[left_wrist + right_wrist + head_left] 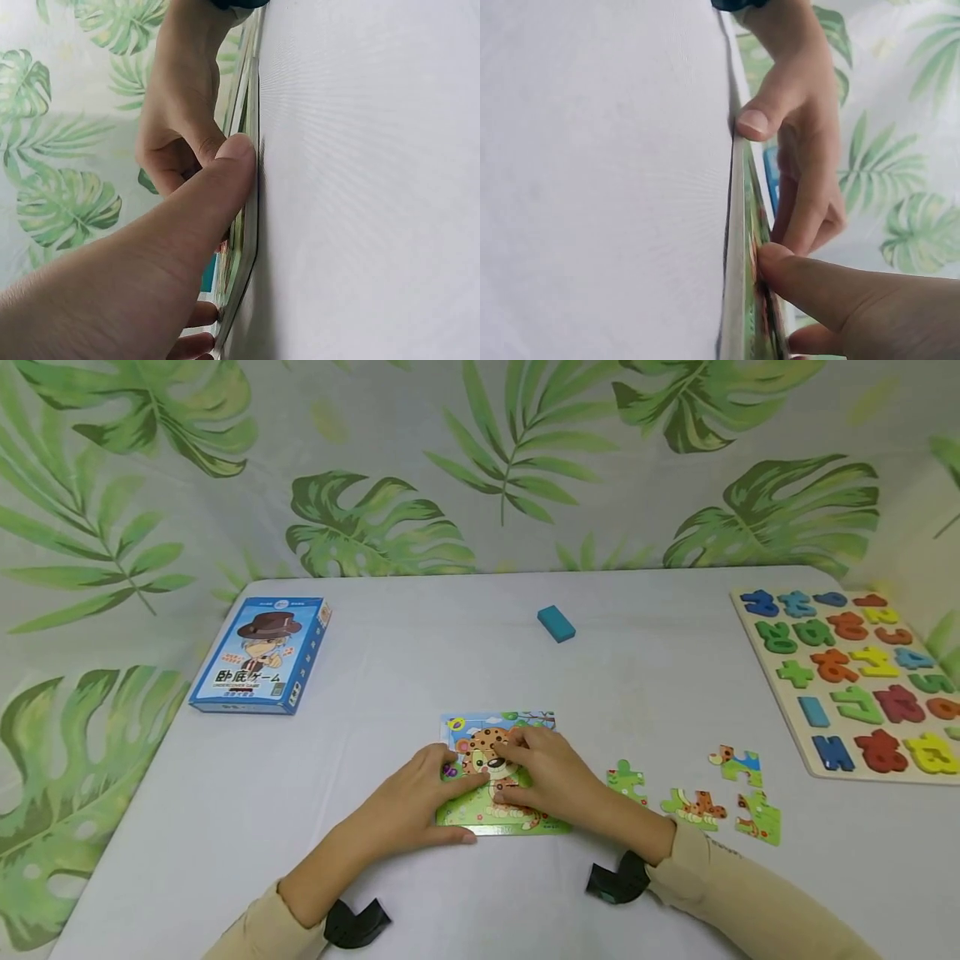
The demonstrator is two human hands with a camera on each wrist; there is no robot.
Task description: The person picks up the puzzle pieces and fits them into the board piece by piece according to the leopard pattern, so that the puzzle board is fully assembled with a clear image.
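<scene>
A jigsaw puzzle (457, 817) with a cartoon leopard on green grass lies in its tray at the middle of the table. My left hand (408, 797) holds the tray's left side, with the thumb (237, 147) at the front edge and the index finger reaching over the picture. Over the right half, my right hand (551, 772) has its thumb (776, 255) and bent fingers on a puzzle piece (507, 772) at the leopard's face and chest. That piece is partly hidden by the fingers. Several loose puzzle pieces (759, 817) lie right of the right forearm.
At the far left is a blue card-game box (255, 652). A teal block (556, 623) lies toward the back. On the right stands a wooden number board (798, 743) with colourful pieces. Leaf-printed cloth (525, 452) hangs behind the white table (420, 643).
</scene>
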